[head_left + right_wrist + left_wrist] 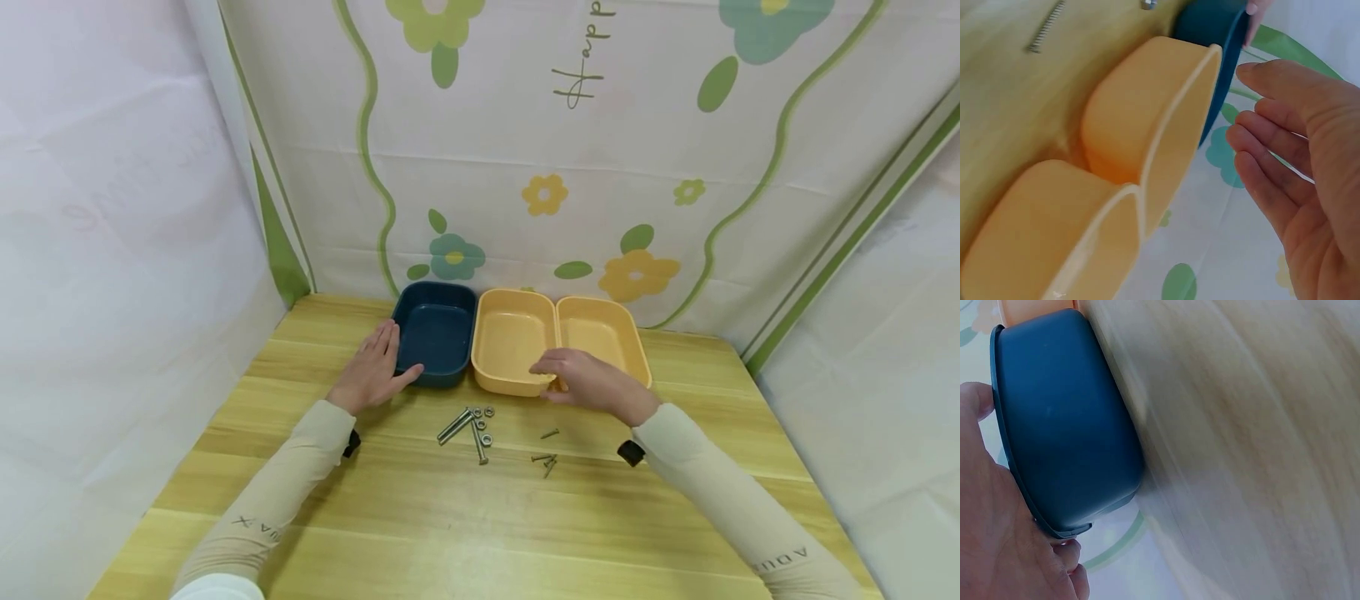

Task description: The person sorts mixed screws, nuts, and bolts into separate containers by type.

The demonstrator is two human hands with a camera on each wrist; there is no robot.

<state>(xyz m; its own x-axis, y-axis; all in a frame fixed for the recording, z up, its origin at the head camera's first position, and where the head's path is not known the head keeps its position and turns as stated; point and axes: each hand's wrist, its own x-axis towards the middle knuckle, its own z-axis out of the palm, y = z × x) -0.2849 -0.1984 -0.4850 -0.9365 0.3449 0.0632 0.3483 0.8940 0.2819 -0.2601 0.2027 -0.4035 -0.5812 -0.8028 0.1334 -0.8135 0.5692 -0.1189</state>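
Observation:
A dark blue box (435, 333) stands at the back of the table. My left hand (372, 371) rests at its near left corner, fingers stretched along the left side and thumb over the front rim. In the left wrist view the thumb touches the rim of the blue box (1063, 419). My right hand (592, 382) hovers over the front of two yellow boxes, the middle one (495, 384) and the right one (600, 340). Seen in the right wrist view, its fingers (1272, 134) bend loosely with nothing between them.
In front of the boxes lie several long bolts (455, 426) and hex nuts (487, 440). To their right are several small screws (550, 433) on the wooden table (420, 517). A flower-printed cloth (495, 125) hangs right behind the boxes, with white cloth at both sides.

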